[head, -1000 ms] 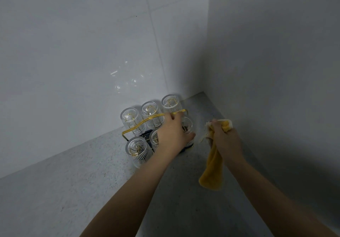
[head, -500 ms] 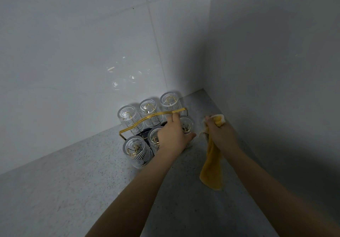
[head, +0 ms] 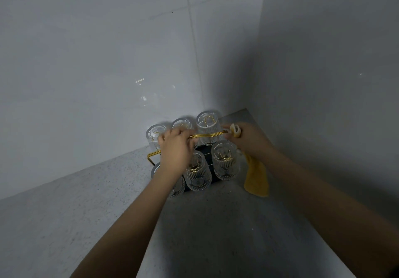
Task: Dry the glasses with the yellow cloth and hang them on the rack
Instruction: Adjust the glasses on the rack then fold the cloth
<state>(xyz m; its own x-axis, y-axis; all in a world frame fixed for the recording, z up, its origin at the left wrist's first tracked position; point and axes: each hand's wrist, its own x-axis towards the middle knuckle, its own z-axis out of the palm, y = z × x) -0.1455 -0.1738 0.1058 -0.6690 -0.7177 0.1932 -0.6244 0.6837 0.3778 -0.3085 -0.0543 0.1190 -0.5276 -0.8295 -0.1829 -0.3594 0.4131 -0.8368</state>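
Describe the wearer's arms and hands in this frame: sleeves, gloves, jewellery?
Both forearms are bare as far as the picture shows, with no sleeve in view. The left hand and the right hand wear no gloves. No watch, bracelet or ring shows on either, though the dim light and curled fingers hide some of the finger surfaces.

Grey speckled surface [head: 86,223] runs into a corner between two pale walls. Rack [head: 151,155] with gold wire frame and dark base sits on it, tight in that corner. Ribbed glasses [head: 225,165] hang inverted on it in two rows.
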